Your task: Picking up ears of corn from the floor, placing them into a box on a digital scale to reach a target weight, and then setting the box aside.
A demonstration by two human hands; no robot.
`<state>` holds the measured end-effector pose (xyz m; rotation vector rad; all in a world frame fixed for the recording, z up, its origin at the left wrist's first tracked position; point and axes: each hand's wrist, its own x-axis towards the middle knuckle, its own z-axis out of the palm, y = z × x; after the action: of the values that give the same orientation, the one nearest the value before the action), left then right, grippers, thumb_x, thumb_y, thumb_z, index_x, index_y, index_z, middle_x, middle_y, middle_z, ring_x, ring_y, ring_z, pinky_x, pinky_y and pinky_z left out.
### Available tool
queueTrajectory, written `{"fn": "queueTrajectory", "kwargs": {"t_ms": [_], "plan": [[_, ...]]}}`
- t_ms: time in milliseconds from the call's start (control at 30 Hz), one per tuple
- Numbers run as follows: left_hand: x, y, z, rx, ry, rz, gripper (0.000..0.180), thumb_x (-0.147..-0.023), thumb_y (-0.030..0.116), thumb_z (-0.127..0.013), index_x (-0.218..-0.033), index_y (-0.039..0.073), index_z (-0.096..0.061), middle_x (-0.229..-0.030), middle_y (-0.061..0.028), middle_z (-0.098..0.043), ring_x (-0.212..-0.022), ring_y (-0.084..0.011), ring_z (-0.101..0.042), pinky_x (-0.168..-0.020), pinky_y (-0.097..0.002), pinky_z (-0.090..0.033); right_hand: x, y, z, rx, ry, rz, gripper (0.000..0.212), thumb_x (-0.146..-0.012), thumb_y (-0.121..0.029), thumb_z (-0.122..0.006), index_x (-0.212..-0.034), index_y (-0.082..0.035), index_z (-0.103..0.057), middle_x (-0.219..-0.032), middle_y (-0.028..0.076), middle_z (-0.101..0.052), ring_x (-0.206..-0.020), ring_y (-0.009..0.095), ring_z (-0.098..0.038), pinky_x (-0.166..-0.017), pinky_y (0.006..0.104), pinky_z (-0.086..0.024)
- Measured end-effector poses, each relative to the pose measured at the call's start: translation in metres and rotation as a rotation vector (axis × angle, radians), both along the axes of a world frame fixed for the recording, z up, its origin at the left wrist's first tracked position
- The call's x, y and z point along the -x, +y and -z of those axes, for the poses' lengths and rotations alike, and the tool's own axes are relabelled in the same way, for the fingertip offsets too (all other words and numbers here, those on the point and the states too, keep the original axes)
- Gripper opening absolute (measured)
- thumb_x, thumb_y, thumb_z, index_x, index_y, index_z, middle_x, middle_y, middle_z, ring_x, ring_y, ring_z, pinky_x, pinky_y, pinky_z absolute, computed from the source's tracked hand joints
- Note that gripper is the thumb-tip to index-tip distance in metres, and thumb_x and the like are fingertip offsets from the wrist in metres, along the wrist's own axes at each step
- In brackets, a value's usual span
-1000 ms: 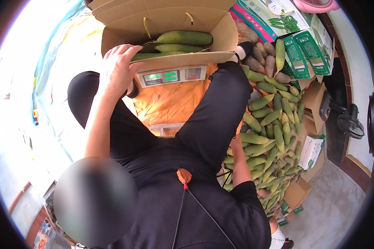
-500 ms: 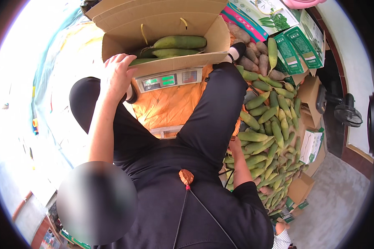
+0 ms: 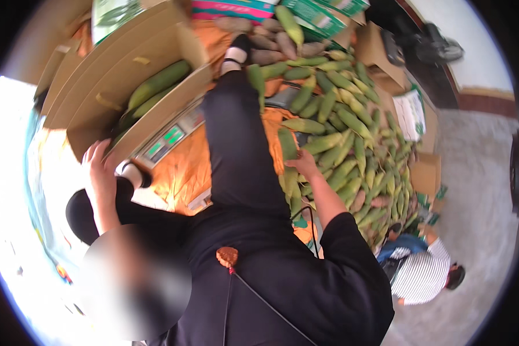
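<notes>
My right hand (image 3: 304, 164) is closed around the lower end of a long green radish (image 3: 287, 143) at the near left side of a big radish pile (image 3: 346, 124). My left hand (image 3: 100, 170) is by the near left corner of an open cardboard box (image 3: 135, 135), fingers apart and holding nothing; I cannot tell if it touches the box. Inside the box lie several green radishes (image 3: 158, 85), partly hidden by its near wall. The box rests on a scale (image 3: 170, 138) with a lit green display.
Reddish-brown root vegetables (image 3: 265, 43) lie beyond the green pile. An orange sheet (image 3: 181, 173) covers the floor around the scale. Small cardboard boxes (image 3: 425, 173) stand along the right. A person in a striped shirt (image 3: 421, 277) is at the lower right.
My view has swung right, so the box now appears farther left. My right hand has come forward and now has a green radish in it. My left hand has come off the box's rim.
</notes>
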<state>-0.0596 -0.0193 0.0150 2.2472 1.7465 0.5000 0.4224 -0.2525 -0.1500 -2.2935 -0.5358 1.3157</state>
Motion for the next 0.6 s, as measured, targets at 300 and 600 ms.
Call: {"fn": "queueTrajectory", "kwargs": {"t_ms": [300, 600], "plan": [[-0.002, 0.006, 0.005, -0.011, -0.004, 0.052, 0.029, -0.078, 0.003, -0.057, -0.107, 0.003, -0.062, -0.111, -0.0159, -0.059, -0.109, -0.0325, -0.051, -0.095, -0.0407, -0.038, -0.009, 0.007, -0.016, -0.023, -0.118, -0.012, 0.064, -0.063, -0.01, -0.079, -0.116, 0.006, -0.047, -0.103, 0.016, -0.058, -0.093, 0.024, -0.058, -0.08, 0.034, -0.048], [-0.001, 0.006, 0.004, -0.014, -0.045, 0.062, 0.027, -0.079, 0.002, -0.056, -0.104, 0.002, -0.062, -0.108, -0.0156, -0.06, -0.108, -0.0324, -0.051, -0.094, -0.0401, -0.039, -0.015, 0.006, -0.009, -0.109, -0.198, -0.014, 0.067, -0.058, -0.018, -0.081, -0.113, 0.004, -0.049, -0.1, 0.016, -0.061, -0.091, 0.025, -0.061, -0.08, 0.0334, -0.047]]}}
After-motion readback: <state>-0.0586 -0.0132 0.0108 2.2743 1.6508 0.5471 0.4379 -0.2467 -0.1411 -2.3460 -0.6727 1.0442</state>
